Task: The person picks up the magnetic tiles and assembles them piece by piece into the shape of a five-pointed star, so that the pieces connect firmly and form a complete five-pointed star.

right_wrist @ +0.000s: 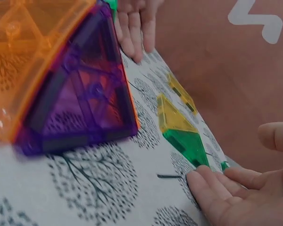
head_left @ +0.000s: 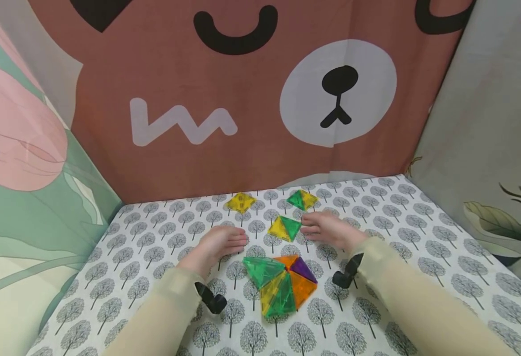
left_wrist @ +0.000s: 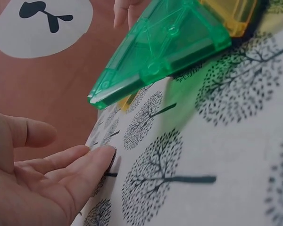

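A raised construction of translucent magnetic tiles (head_left: 275,291) in green, yellow, orange and purple stands between the forearms. My left hand (head_left: 222,241) is held to its far left with fingers extended and nothing in them. On the other side, my right hand (head_left: 329,230) has its fingers stretched toward a flat yellow-and-green tile pair (head_left: 284,228). Its fingertips lie at the green tile (right_wrist: 186,146) in the right wrist view; whether they touch cannot be told. A green tile (left_wrist: 155,61) of the construction rises above the left hand in the left wrist view.
Farther back lie a yellow tile pair (head_left: 241,202) and another green-and-yellow pair (head_left: 302,200). The tree-patterned cloth (head_left: 153,277) covers the table. A brown bear-print curtain (head_left: 242,163) hangs at the back edge, with printed fabrics on both sides.
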Available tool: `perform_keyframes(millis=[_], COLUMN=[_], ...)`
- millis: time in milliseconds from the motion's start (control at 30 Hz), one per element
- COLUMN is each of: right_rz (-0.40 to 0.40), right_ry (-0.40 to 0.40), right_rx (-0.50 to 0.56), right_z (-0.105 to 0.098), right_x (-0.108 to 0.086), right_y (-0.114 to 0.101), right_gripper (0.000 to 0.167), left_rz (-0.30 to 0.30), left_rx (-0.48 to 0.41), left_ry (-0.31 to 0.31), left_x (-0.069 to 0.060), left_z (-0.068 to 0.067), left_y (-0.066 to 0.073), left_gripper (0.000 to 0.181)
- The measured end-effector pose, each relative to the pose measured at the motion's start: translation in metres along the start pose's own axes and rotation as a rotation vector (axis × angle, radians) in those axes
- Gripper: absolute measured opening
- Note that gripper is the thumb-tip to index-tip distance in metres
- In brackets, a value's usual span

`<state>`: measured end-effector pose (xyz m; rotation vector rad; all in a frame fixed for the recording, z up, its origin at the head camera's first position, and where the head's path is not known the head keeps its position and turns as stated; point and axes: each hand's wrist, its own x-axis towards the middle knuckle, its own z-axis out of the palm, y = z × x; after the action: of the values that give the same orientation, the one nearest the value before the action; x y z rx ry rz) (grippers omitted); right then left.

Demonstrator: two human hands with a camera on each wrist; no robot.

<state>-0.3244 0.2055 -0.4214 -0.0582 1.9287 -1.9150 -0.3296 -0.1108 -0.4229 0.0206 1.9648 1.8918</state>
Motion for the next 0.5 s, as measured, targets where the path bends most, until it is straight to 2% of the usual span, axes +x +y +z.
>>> perform_keyframes(millis=[167,500], right_rz=[-0.013,0.001], right_ry=[-0.045,-0.040], right_rx=[0.001,0.081], right_z=[0.009,0.022], right_x=[0.004,0.007], right_y=[0.002,0.001], right_gripper=[0.060,0.061], left_rz=[0.003,-0.005], left_rx=[-0.017,-0.040], left_ry=[-0.015,0.010], left_x=[0.005,0.009], left_z=[0.004,0.011], left_y=[0.000,0.004], left_gripper=[0.043,0.049])
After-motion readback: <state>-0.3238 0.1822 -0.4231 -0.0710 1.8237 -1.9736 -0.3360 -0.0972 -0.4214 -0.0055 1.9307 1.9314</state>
